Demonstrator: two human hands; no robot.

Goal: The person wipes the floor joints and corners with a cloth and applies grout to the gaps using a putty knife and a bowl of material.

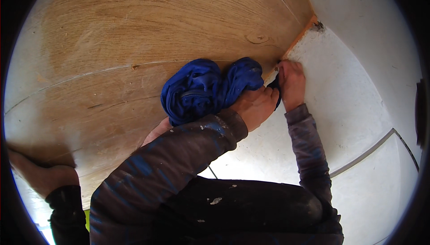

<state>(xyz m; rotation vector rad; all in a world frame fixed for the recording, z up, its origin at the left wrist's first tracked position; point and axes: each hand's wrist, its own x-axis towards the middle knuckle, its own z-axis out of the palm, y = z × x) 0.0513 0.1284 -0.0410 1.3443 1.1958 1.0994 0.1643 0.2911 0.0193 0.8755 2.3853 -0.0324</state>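
A bunched blue cloth (pixel 192 93) lies in thick folds on the wood-grain board, close to its edge with the white surface. My left hand (pixel 256 106) is closed on the right end of this cloth, knuckles up. Just to the right, my right hand (pixel 292 83) has its fingers curled together at the board's edge. Between the two hands a dark strip of cloth (pixel 276 90) runs up to the right fingertips. Whether it belongs to the blue cloth, I cannot tell.
The wood-grain board (pixel 134 25) fills the upper left, with an orange edge (pixel 301 38). Dark dirt (pixel 318 26) sits at its corner. White tiles (pixel 354 106) with grey joints spread to the right beside a pale wall (pixel 371 25). A bare foot (pixel 42 173) rests at lower left.
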